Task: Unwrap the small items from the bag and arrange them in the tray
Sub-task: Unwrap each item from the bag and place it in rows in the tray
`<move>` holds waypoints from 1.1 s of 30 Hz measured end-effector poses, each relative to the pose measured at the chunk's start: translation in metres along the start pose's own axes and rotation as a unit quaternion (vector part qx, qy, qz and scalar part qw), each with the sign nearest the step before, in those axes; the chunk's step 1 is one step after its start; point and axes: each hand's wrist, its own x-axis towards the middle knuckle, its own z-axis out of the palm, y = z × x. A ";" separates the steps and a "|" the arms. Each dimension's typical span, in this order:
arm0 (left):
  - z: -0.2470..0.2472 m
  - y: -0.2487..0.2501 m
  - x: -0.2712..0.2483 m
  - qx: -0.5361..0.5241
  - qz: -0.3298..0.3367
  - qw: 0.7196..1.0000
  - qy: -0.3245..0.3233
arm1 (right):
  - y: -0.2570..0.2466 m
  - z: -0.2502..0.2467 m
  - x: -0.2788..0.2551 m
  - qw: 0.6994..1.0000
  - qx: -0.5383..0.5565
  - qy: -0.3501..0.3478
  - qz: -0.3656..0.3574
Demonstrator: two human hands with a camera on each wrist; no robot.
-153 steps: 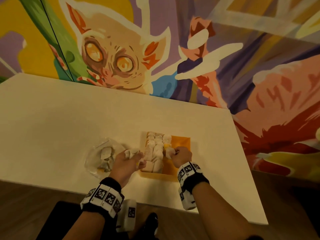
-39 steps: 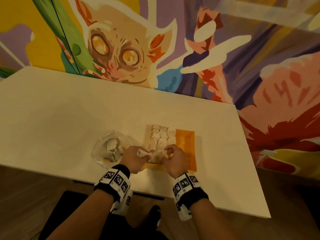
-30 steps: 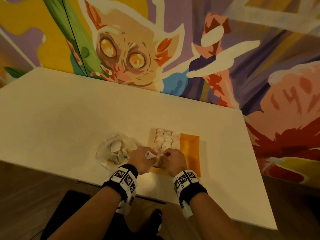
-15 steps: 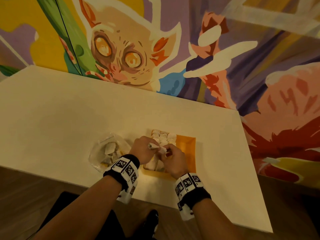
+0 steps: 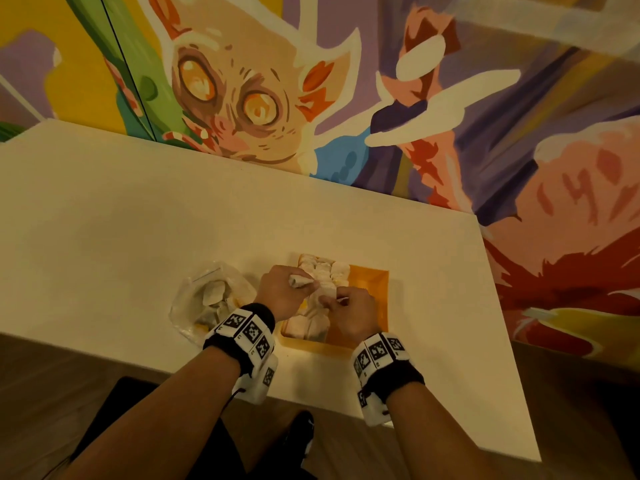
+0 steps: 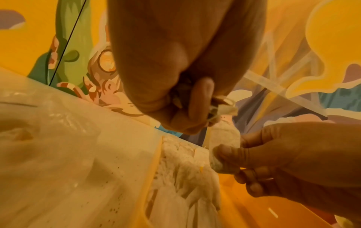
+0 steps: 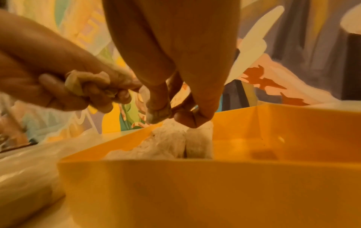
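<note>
1. Two containers on counter (image 5: pixel 104 220): orange tray (image 5: pixel 369 289), left part packed with white items (image 5: pixel 323 271); clear bag (image 5: pixel 207 299) beside it, more inside.
2. Left wrist view only: right hand (image 6: pixel 293 162) pinching a white piece (image 6: pixel 224 141) over the tray; left hand (image 5: pixel 282 292) clutching crumpled wrapper (image 5: pixel 299 280).

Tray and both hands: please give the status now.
Left hand grips crumpled wrapper. Right hand pinches small item over orange tray. Tray partly filled. Bag beside, nothing blocking.

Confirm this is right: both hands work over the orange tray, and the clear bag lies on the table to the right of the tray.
Wrong side. In the head view the clear bag lies left of the orange tray; both hands do work over it.
</note>
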 end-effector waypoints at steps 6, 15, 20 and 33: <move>-0.001 -0.017 -0.003 -0.053 -0.088 0.993 -0.055 | 0.010 -0.010 0.013 0.995 -0.044 0.034 0.084; -0.001 -0.029 -0.007 -0.160 -0.119 0.978 -0.066 | 0.009 -0.004 0.037 0.960 -0.223 -0.060 0.160; 0.000 -0.031 -0.009 -0.168 -0.116 0.977 -0.068 | 0.009 0.005 0.042 0.965 -0.180 -0.042 0.186; -0.001 -0.030 -0.010 -0.159 -0.109 0.979 -0.070 | 0.018 0.009 0.051 0.952 -0.225 -0.017 0.207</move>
